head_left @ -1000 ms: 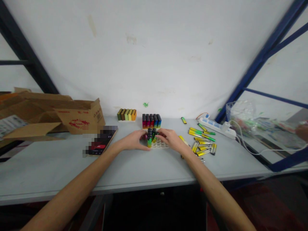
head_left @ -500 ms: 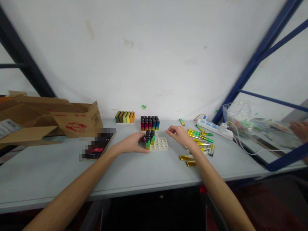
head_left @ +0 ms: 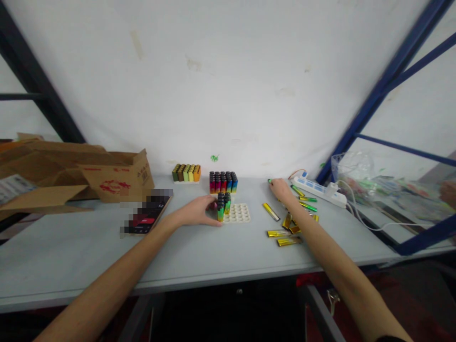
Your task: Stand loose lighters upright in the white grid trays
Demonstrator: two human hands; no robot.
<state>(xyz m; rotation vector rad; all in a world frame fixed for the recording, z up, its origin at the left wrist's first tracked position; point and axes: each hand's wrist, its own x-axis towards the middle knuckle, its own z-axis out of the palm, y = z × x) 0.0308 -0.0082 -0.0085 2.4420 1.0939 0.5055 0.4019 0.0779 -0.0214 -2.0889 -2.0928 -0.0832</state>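
Note:
A white tray (head_left: 240, 213) with round holes lies on the table in front of me. Several green-and-yellow lighters (head_left: 220, 209) with black tops stand upright at its left end. My left hand (head_left: 199, 211) curves around that end, thumb at the near side and fingers at the far side. Farther off to the right, the fingers of my right hand (head_left: 280, 190) are closed over a green lighter (head_left: 270, 181), only its tip showing. Loose yellow and green lighters (head_left: 271, 212) lie scattered beside and under my right forearm.
Behind the tray stands a block of red-to-blue lighters (head_left: 223, 183), with a green-to-orange block (head_left: 186, 173) to its left. A phone (head_left: 151, 213) and a cardboard box (head_left: 117, 175) occupy the left. At right are a power strip (head_left: 318, 191), blue shelf posts (head_left: 370, 95) and another person's hand (head_left: 448, 194).
My right hand has moved away from the tray, to the far right, onto the lighter there. Some loose lighters at right have shifted. My left hand stays at the tray.

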